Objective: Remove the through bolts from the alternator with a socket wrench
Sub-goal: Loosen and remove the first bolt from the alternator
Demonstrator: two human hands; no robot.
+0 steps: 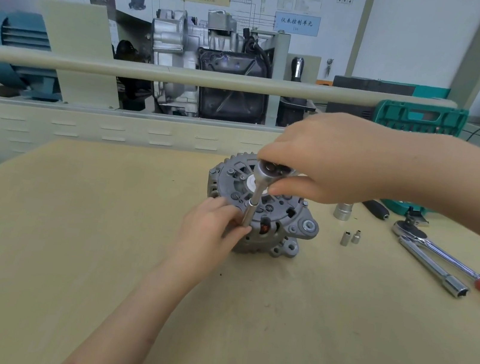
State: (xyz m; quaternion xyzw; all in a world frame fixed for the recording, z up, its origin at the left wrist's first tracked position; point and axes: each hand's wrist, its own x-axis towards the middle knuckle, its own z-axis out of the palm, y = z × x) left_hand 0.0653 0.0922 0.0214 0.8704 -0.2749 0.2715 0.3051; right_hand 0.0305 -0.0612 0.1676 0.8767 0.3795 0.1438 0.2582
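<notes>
- The grey cast-metal alternator (262, 213) stands on the pale wooden bench (95, 253).
- The left hand (212, 228) pinches the chrome socket-wrench extension (251, 212) low down; the right hand (329, 164) grips the ratchet head.
- Risk: a tilted extension could let the socket slip and round the bolt.
- The unclamped alternator may twist under torque.

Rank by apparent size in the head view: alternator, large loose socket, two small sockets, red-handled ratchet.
1. alternator
2. red-handled ratchet, longer but thinner
3. large loose socket
4. two small sockets, alike; unranked between them
</notes>
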